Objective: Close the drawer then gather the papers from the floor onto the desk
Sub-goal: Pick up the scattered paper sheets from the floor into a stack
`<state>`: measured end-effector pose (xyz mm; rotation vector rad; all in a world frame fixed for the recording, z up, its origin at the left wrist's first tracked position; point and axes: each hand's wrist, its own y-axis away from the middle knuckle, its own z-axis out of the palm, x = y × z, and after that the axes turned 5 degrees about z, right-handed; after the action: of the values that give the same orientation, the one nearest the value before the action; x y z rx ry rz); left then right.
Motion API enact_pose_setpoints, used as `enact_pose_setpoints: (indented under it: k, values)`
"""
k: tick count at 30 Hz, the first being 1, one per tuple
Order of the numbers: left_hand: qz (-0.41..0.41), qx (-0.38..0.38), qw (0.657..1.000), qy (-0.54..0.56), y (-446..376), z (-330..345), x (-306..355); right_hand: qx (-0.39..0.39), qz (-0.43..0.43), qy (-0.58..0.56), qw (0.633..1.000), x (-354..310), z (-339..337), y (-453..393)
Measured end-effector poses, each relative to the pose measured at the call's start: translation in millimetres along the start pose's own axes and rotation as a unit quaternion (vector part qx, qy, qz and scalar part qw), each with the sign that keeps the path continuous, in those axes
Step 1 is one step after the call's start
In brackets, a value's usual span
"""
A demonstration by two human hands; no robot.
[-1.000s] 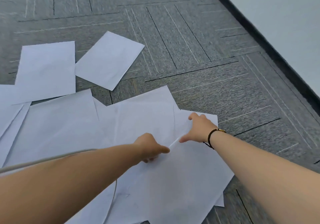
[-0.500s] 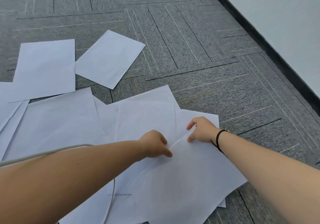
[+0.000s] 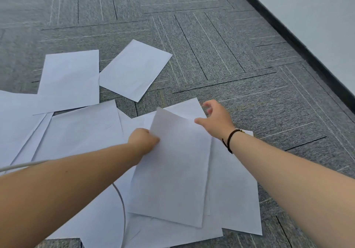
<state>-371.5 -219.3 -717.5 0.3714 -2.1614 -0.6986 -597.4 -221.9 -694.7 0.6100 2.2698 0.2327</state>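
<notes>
My left hand (image 3: 143, 140) pinches one sheet (image 3: 172, 171), raised over the loose papers (image 3: 80, 132) on the carpet floor (image 3: 230, 46). My right hand (image 3: 217, 119) is spread above them. A grey cable (image 3: 123, 205) crosses the pile.

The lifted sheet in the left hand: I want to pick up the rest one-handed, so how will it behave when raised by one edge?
Probably floppy: the lifted sheet already curves where the left hand pinches it. Likely very light. It may slide easily over the papers beneath.

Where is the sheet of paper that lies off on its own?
In the head view, the lone sheet lies upper-centre on the grey carpet, beside the sheet on its left.
</notes>
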Motion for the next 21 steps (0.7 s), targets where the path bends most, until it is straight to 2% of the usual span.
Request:
enact_pose_setpoints:
  k: [4,8,12,16,21]
  values:
    - [-0.046,0.053,0.997,-0.021,-11,-9,-14,-0.008,0.169,-0.070,0.983,25,7,15]
    - [-0.069,0.050,0.996,0.000,-14,-8,-10,-0.025,0.286,-0.161,0.944,39,17,31]
    - [-0.079,0.046,0.993,0.077,-15,-2,-13,-0.070,0.315,-0.239,0.916,40,24,32]
    - [-0.075,0.003,0.988,0.132,-14,7,-12,-0.105,0.315,-0.215,0.919,42,26,29]
    - [-0.071,-0.041,0.976,0.200,-7,3,-9,-0.145,0.331,-0.241,0.901,43,24,34]
